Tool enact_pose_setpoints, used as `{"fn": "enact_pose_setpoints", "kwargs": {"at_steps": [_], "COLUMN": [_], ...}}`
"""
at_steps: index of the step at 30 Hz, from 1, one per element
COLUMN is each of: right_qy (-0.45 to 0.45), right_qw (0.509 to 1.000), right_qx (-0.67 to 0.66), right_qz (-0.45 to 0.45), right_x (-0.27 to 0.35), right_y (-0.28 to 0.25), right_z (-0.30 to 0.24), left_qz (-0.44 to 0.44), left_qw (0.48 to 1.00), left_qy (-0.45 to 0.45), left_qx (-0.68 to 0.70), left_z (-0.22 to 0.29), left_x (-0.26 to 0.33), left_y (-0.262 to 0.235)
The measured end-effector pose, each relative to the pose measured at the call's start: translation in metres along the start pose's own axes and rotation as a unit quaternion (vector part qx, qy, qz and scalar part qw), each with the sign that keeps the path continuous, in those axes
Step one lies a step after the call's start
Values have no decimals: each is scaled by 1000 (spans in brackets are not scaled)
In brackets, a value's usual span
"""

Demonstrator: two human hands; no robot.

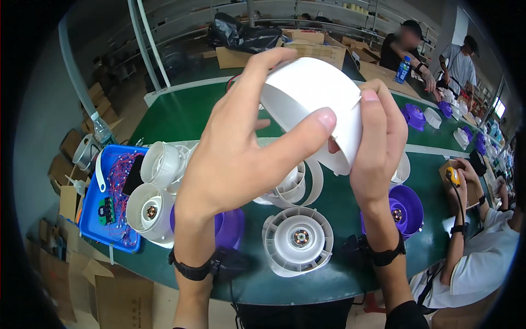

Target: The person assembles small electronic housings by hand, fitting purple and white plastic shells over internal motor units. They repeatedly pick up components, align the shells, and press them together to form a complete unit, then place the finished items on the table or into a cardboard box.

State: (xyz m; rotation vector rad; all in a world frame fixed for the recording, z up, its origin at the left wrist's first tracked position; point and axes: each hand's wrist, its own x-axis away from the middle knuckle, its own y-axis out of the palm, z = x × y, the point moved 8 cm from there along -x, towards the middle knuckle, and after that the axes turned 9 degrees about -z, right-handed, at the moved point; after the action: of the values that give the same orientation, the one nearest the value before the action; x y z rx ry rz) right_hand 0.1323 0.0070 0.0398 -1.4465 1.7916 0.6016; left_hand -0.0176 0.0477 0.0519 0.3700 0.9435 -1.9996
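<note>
Up in front of me, my left hand (233, 153) and my right hand (379, 140) grip a white curved plastic shell (315, 82) between them. The left fingers reach over its top, with the thumb across its near side; the right hand clasps its right edge. Below, on the green table, stands a white round fan housing (298, 241) with a ribbed rim and a copper-wound motor core at its centre. Purple housings (229, 229) sit partly behind my left wrist, and another purple housing (408, 211) is beside my right wrist.
A blue tray (90, 219) with red wires and a green circuit board lies at the left, next to white housings (159, 164). A co-worker at the right holds a yellow tool (452, 176). Cardboard boxes (120, 290) stand below. Far back is a black bag (241, 34).
</note>
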Motion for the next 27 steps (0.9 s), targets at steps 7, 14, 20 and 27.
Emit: {"fn": "enact_pose_setpoints", "kwargs": {"at_steps": [7,14,20,27], "right_qy": [-110,-303,-229,-243], "right_qw": [988,946,961,960], "right_qx": [111,116,110,96], "right_qz": [18,-19,-105,-101], "right_x": [8,17,9,9], "right_y": [4,5,6,-1], "right_z": [-32,-49,-49,-59], "left_qz": [64,84,-21,-15], "left_qw": [996,992,998,1000], "left_qy": [10,40,23,-8], "left_qx": [56,82,-48,5], "left_z": [6,13,26,25], "left_x": [1,2,7,9], "left_y": [2,-7,1,-1]}}
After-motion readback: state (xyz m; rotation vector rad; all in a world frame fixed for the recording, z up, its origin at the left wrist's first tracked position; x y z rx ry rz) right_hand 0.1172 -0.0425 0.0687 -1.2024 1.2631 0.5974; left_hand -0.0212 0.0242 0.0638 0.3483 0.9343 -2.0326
